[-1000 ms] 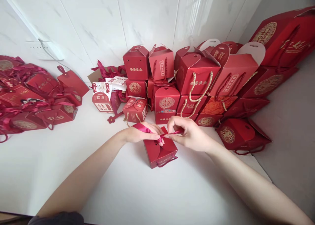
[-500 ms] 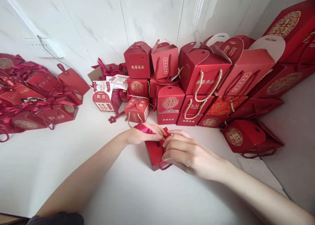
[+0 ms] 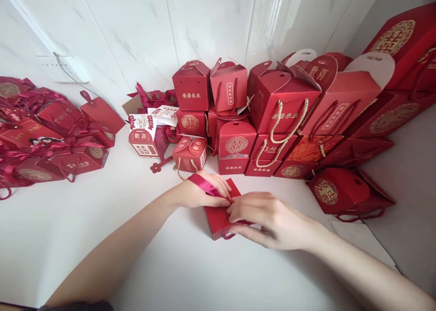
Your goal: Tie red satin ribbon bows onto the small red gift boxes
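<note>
Tabletop (image 3: 163, 261) is carrying everything. Stack (image 3: 289, 103) of red boxes is standing at the back; another pile (image 3: 76, 161) is lying off to the left. Single box (image 3: 214, 220) is sitting in front of the stack, under both hands. Right hand (image 3: 269, 215) is curling its fingers over the box top, can't tell what they're gripping. Left hand (image 3: 185, 194) is pinching ribbon (image 3: 201, 183) there.
</note>
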Motion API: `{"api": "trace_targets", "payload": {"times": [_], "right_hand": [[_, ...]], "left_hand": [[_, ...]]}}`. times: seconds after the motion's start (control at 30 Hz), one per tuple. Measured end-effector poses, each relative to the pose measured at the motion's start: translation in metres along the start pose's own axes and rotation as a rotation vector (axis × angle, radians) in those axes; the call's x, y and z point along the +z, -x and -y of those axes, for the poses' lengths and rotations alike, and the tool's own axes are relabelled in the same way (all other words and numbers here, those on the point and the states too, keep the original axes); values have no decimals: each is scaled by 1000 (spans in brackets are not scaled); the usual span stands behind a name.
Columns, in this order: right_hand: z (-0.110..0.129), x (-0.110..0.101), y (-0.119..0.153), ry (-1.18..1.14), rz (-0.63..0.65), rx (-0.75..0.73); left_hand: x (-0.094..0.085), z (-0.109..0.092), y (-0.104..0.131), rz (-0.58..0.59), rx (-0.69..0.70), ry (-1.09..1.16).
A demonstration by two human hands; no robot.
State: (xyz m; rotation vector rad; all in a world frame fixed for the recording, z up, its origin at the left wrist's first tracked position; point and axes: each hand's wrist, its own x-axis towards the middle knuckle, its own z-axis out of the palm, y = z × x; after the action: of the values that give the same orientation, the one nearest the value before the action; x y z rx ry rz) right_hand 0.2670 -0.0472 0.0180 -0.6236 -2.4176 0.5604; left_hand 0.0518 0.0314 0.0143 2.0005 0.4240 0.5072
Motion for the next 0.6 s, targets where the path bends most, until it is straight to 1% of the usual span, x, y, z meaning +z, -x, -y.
{"api": "trace_targets", "payload": {"times": [0.07, 0.13, 0.23, 0.33, 0.4, 0.47, 0.53, 0.6], "right_hand": [[-6, -5, -2, -71, -85, 51], [-15, -8, -5, -142, -153, 131], [-29, -5, -8, -269, -163, 231], [-34, -2, -9, -279, -172, 245], [-34, -2, -8, -232, -172, 250], [-34, -1, -7, -194, -165, 261], [-34, 2, -6, -188, -181, 272], [-35, 7, -6, -198, -220, 286]], "left_hand": [[-2, -3, 1, 13, 13, -7], [-4, -8, 3, 24, -2, -53], [-5, -19, 7, 3, -72, -181], [-4, -34, 12, -72, -108, -347], [-2, -40, 15, -114, -80, -458], [0, -41, 18, -156, -29, -571], [4, -34, 21, -212, 42, -668], [8, -24, 23, -281, 125, -710]]}}
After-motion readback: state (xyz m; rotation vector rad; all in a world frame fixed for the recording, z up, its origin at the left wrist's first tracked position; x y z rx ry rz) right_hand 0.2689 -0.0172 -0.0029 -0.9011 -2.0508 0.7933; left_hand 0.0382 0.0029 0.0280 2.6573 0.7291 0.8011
